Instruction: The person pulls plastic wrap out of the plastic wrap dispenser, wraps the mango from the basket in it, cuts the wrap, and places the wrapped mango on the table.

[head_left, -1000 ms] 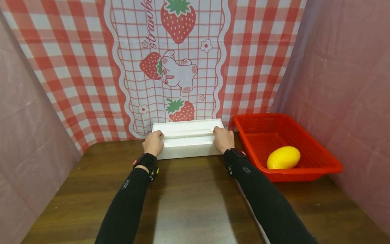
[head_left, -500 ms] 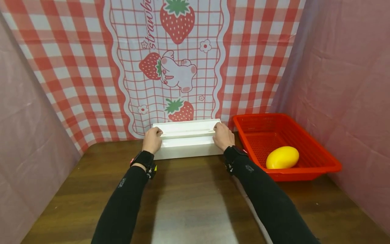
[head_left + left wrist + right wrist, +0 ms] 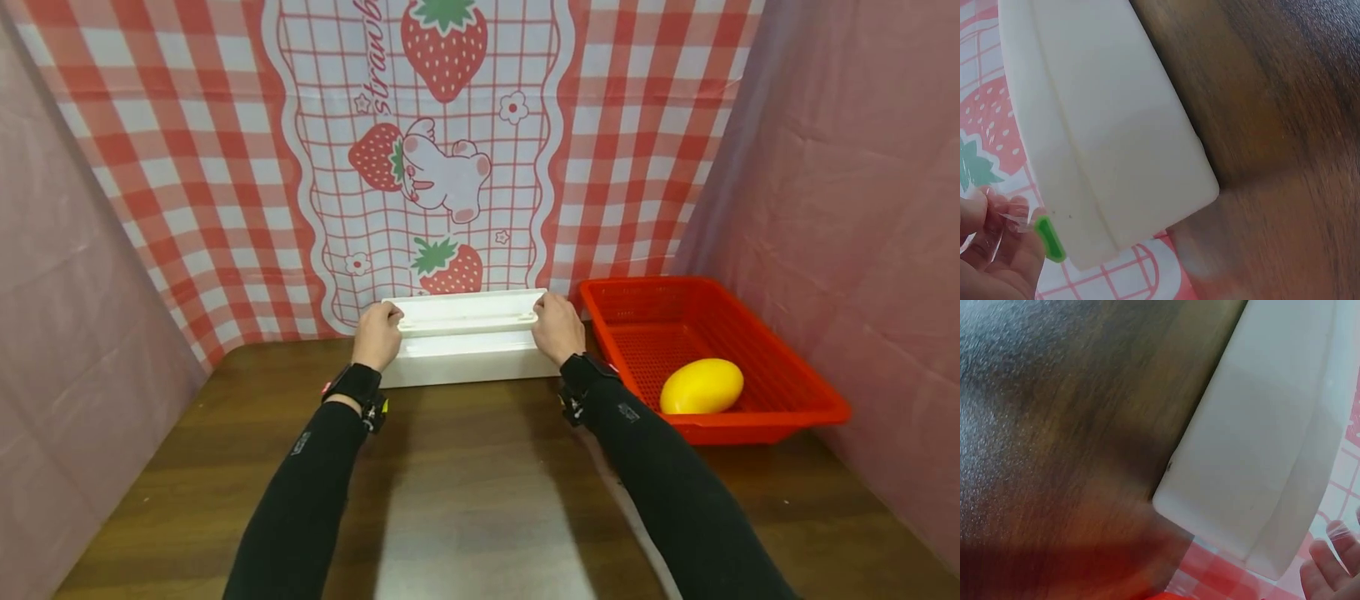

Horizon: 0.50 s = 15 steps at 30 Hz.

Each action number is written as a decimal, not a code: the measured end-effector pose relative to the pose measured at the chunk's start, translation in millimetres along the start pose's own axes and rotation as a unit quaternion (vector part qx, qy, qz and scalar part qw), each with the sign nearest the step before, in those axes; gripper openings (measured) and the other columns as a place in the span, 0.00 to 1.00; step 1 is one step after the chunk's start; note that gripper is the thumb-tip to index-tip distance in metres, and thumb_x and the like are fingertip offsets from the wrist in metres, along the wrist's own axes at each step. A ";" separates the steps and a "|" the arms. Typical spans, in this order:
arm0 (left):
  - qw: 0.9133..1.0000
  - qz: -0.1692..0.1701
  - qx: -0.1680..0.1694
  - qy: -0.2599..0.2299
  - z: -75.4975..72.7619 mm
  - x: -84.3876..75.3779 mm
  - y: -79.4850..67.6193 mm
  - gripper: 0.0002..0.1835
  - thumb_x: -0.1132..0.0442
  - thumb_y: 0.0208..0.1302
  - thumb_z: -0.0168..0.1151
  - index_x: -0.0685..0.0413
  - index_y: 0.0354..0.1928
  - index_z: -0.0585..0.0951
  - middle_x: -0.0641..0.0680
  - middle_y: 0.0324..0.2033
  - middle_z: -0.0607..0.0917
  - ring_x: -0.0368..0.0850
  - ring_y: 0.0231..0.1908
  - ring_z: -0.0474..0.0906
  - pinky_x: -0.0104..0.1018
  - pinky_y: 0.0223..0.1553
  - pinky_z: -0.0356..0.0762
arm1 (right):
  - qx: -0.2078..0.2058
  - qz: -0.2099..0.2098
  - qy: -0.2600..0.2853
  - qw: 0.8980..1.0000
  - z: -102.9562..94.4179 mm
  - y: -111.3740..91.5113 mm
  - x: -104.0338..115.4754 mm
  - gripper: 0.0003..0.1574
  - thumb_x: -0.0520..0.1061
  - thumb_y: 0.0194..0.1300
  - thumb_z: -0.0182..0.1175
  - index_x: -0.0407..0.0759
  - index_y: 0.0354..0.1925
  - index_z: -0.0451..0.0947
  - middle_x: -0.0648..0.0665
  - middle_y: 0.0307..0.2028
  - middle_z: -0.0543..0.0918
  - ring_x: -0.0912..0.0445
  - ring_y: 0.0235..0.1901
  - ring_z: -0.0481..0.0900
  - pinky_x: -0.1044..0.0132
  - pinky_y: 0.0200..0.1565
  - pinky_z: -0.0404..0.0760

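long white plastic box (image 3: 468, 368) laid left-to-right | flanked by left hand (image 3: 377, 337) and right hand (image 3: 559, 330), neither clearly nearer | clear plastic film (image 3: 1017, 220) pinched by both

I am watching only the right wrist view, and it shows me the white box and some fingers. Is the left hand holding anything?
Observer: Yes, the left hand holds clear film in its fingers.

Operator: Thank you. Is there something next to that hand, at the end of the white box?

Observer: A small green piece shows there.

Operator: And what lies in the red basket, if there is one?

Observer: One yellow oval thing.
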State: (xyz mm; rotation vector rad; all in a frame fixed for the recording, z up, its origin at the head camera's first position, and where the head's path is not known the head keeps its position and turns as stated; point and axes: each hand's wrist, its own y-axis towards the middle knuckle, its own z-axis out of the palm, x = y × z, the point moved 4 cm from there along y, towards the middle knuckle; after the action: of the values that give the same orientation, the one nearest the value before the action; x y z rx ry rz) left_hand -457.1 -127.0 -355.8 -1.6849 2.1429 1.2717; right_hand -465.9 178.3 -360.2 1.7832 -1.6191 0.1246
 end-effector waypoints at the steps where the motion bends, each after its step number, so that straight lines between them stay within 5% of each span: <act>1: 1.000 0.002 0.000 0.001 -0.5 -0.2 0.2 0.09 0.69 0.70 0.51 0.65 0.40 0.80 0.63 0.38 0.81 0.58 0.40 0.77 0.49 0.45 0.74 | -0.004 0.003 0.006 1.000 -0.8 0.0 0.2 0.09 0.43 0.70 0.50 0.41 0.43 0.75 0.41 0.40 0.77 0.45 0.42 0.74 0.50 0.46 0.76; 15: 0.998 0.038 -0.047 -0.020 -12.2 -8.7 -0.8 0.08 0.68 0.68 0.54 0.65 0.37 0.81 0.62 0.35 0.81 0.57 0.38 0.76 0.49 0.42 0.73 | -0.039 0.009 0.093 0.995 -15.1 -4.8 10.5 0.13 0.45 0.72 0.47 0.38 0.43 0.75 0.38 0.41 0.79 0.43 0.44 0.76 0.50 0.48 0.74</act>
State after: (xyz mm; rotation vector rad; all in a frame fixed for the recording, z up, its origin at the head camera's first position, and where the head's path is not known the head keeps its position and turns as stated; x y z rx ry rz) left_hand -448.6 -128.8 -343.5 -1.6106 2.1758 1.4371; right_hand -453.6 177.7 -345.7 1.6472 -1.4881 0.2259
